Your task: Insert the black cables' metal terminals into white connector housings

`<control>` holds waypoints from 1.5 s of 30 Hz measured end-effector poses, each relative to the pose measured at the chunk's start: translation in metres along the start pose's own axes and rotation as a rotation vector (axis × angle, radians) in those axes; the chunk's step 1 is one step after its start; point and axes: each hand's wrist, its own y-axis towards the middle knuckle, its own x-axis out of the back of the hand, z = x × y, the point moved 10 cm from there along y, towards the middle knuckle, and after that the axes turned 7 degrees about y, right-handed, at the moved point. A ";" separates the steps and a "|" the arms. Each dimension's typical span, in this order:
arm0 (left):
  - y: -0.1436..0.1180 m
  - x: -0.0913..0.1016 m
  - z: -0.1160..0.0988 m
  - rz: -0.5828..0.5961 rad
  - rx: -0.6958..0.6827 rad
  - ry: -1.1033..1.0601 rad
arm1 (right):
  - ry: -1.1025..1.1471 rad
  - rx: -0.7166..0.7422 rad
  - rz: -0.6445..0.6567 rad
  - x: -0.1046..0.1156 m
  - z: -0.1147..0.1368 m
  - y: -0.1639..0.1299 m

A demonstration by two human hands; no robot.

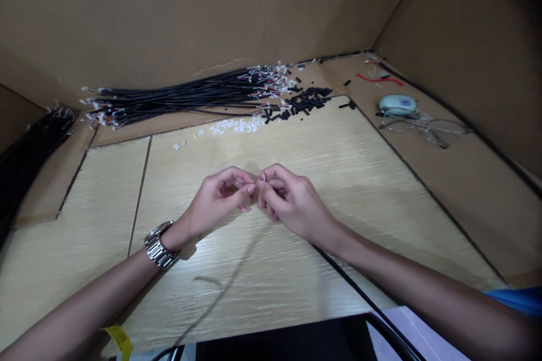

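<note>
Over the middle of the wooden tabletop my two hands meet, fingertips almost touching. My left hand [226, 193], with a metal watch [160, 245] at its wrist, is closed in a pinch; what lies between thumb and forefinger is too small to name. My right hand [288, 197] is closed around the end of a black cable [351, 282]. A thin wire and a small pale bit show at its fingertips. The cable reappears below my right wrist and runs down past the table's front edge. Its stretch inside the hand is hidden.
Behind my hands lie white connector housings [239, 125], short black tube pieces [309, 100] and a bundle of black cables [178, 96] with wired ends. Another cable bundle [34, 141] is at left. Glasses [432, 127] and a pale-green oval object [397, 104] rest at right. Cardboard walls [212, 11] enclose the table.
</note>
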 end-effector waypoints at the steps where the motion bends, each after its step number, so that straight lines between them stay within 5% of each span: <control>1: 0.000 0.000 0.001 -0.001 0.003 0.000 | 0.006 0.001 -0.005 0.000 0.000 0.000; 9: -0.004 -0.006 -0.006 0.035 -0.060 0.064 | 0.156 -0.043 0.013 -0.001 -0.006 -0.001; 17: -0.006 0.003 -0.021 -0.067 -0.163 0.137 | 0.233 -0.133 0.065 -0.003 -0.008 -0.002; 28: -0.004 0.005 -0.011 -0.046 -0.110 0.056 | 0.492 -0.189 0.046 -0.009 -0.013 0.000; 45: -0.008 0.004 -0.018 -0.067 -0.130 0.073 | 0.155 -0.020 0.010 -0.001 0.006 -0.003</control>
